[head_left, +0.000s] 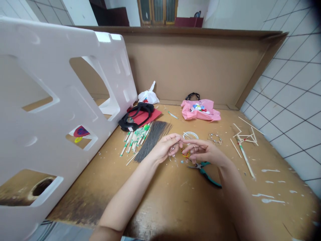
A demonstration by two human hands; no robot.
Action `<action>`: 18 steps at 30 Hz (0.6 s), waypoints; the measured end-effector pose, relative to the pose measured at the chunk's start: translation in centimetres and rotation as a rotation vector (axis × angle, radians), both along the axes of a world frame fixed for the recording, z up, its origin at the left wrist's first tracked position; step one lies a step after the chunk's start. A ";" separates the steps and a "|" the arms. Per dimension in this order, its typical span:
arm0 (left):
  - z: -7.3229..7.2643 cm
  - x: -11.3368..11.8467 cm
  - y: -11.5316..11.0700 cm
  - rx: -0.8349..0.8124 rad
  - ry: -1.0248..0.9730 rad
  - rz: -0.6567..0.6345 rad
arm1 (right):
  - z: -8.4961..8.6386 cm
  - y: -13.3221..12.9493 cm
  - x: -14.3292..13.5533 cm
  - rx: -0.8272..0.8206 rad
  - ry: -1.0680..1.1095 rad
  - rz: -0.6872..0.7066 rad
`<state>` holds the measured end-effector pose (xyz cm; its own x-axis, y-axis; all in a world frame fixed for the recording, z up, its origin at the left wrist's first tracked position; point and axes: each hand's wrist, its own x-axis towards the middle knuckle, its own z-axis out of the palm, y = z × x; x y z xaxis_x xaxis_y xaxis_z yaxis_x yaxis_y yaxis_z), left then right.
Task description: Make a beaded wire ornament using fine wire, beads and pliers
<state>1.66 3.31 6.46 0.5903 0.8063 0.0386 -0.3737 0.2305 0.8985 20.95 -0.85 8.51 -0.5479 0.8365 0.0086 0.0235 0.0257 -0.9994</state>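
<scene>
Above the middle of the table, my left hand (168,147) is closed in a pinch, with a thin strand with clear beads (173,155) hanging below its fingers. My right hand (207,151) has its fingers apart, and its stretched index finger meets the left fingertips. Just under the right hand lie pliers (203,171) with teal handles, their jaws pointing left. Yellow and red cord (185,154) shows partly behind the right fingers. Beyond the hands is a round clear dish (191,135) with thin metal pieces. A beaded loop (215,138) rests to its right.
Left of my hands lie a bundle of dark wires (152,140), wrapped chopsticks (136,139) and a black strap (137,117) on red paper. A white plastic panel (62,83) stands left. A pink bag (200,110) and white bag (149,96) sit behind; a stick frame (247,138) stands right.
</scene>
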 end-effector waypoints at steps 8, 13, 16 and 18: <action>0.1 -0.6 0.6 0.056 -0.072 0.129 | -1.3 1.1 0.6 0.069 0.035 -0.273; 0.4 -0.9 0.4 0.247 0.129 0.167 | -1.3 1.1 0.6 0.041 -0.018 -0.354; 0.9 -0.8 -0.2 0.515 0.258 0.236 | -1.3 1.0 0.2 0.012 -0.038 -0.341; 1.1 -0.7 -0.6 0.685 0.327 0.226 | -1.3 1.0 -0.2 -0.011 -0.027 -0.340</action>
